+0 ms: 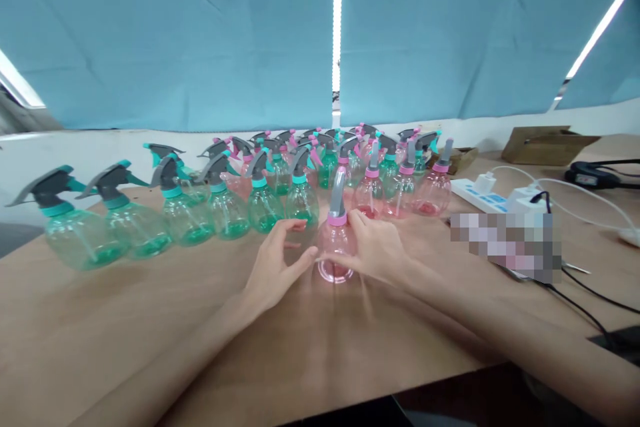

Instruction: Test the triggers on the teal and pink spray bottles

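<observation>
A clear pink spray bottle [336,248] with a grey trigger head and pink collar stands upright on the table in front of me. My right hand [377,247] wraps its right side, with the thumb across the front and the fingers partly hidden behind it. To the bottle's left, my left hand [280,263] is open, fingers apart and curved, its thumb tip close to the bottle; whether it touches I cannot tell. Just beyond that hand stands a green spray bottle [303,203]. Another pink spray bottle [369,200] stands behind my right hand.
Several green spray bottles [187,220] line the left, with more pink and green ones crowded behind. On the right lie a white power strip [477,195] with plugged-in chargers, cables and a blurred-out flat item [510,243]. An open cardboard box [545,147] sits at the back right.
</observation>
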Demonstrator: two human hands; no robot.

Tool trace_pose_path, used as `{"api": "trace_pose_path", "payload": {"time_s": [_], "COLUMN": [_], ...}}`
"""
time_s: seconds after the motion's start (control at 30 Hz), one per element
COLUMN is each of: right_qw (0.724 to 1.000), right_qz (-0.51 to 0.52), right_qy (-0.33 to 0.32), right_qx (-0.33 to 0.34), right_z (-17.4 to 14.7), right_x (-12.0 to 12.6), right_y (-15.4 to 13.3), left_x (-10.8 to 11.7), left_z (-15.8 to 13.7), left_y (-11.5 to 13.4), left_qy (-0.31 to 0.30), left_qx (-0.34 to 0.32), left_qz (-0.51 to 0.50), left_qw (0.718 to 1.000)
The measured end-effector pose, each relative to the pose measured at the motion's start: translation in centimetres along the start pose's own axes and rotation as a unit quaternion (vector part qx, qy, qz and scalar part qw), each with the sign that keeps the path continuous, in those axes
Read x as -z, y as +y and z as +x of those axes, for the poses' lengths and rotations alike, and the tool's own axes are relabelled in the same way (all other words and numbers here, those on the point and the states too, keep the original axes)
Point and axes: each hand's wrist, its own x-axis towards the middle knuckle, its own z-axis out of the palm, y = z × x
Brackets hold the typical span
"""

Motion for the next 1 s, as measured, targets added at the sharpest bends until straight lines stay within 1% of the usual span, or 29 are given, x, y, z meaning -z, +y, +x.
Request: {"api": "trace_pose_path", "payload": {"time_s": [0.1,0.17,0.23,0.3,0.37,0.5,0.57,0.63,0.7,0.77,0.87,1.0], "right_qw": [0.999,0.999,1.000,1.000,0.999,0.997,0.997,0.996,0.992,0.981,0.963,0.957], "right_qz": [0.016,0.014,0.012,0.027,0.051,0.073,0.071,0.078,0.110,0.157,0.204,0.197], "right_qy": [0.010,0.010,0.001,-0.009,-0.009,-0.004,-0.012,-0.027,-0.053,-0.094,-0.158,-0.198], "right_qx": [0.037,0.031,0.015,0.006,0.006,0.023,0.030,0.036,0.043,0.057,0.080,0.081], "right_z": [-0.7,-1.2,-1.5,-1.8,-2.0,-2.4,-2.8,-3.1,-3.3,-3.4,-3.2,-3.0], "right_x": [0.3,0.3,0.2,0.0,-0.1,-0.2,-0.3,-0.2,0.1,0.6,1.3,1.0], "right_y": [-1.5,-2.7,-3.9,-4.9,-5.5,-5.8,-5.6,-5.3,-4.8,-4.0,-2.2,1.6], "left_x": [0.5,0.7,0.9,0.8,0.6,-0.3,-0.7,-0.9,-0.9,-0.9,-0.8,-0.9], "left_z": [0.8,1.3,1.8,2.1,2.3,2.3,2.2,2.1,2.1,2.1,2.2,2.5], "left_y": [1.8,3.2,4.4,5.2,5.6,5.2,4.8,4.6,4.4,4.4,4.5,4.4], "left_qy": [-0.023,-0.028,-0.021,-0.015,-0.015,-0.023,-0.012,0.002,0.012,0.014,0.000,-0.019], "left_qx": [-0.013,-0.022,-0.014,-0.021,-0.025,-0.013,-0.008,-0.007,-0.008,-0.006,0.005,0.015], "left_qz": [-0.036,-0.048,-0.026,-0.019,-0.042,-0.146,-0.166,-0.164,-0.160,-0.156,-0.150,-0.157], "left_qw": [0.999,0.998,0.999,0.999,0.999,0.989,0.986,0.986,0.987,0.988,0.989,0.987]}}
